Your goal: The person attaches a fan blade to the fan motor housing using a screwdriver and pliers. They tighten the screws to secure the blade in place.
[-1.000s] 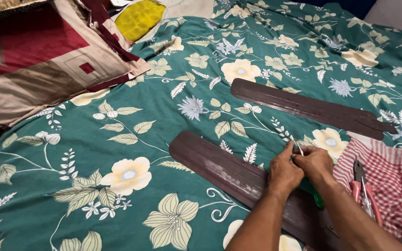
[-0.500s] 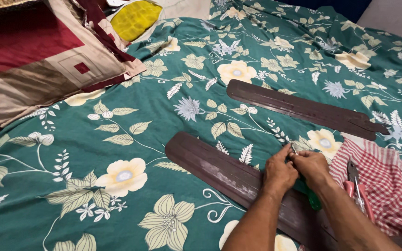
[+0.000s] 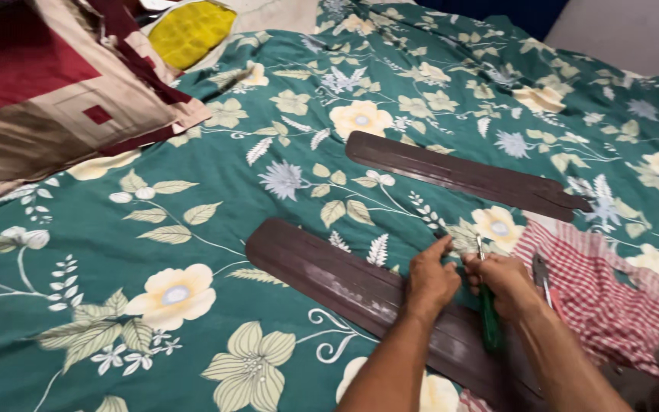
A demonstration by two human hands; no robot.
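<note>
- Head view: a person's left hand [image 3: 430, 281] presses flat-fingered on a brown fan blade [image 3: 360, 294] lying across the bed [image 3: 215, 229], apparently to steady it.
- The right hand [image 3: 506, 284], just beside the left, is closed around a green-handled screwdriver [image 3: 487, 309], its metal tip raised above the knuckles; the blade runs under both hands.
- A second blade [image 3: 467, 175] lies beyond the hands, well apart from them.
- Right of the right hand, a red checked cloth [image 3: 612, 305] carries a tool [image 3: 541, 273] too small to identify.
- Far to the left of the hands sit a maroon-and-beige pillow [image 3: 47, 107] and a yellow item [image 3: 188, 30].
- No packages, labels or signs are visible.
</note>
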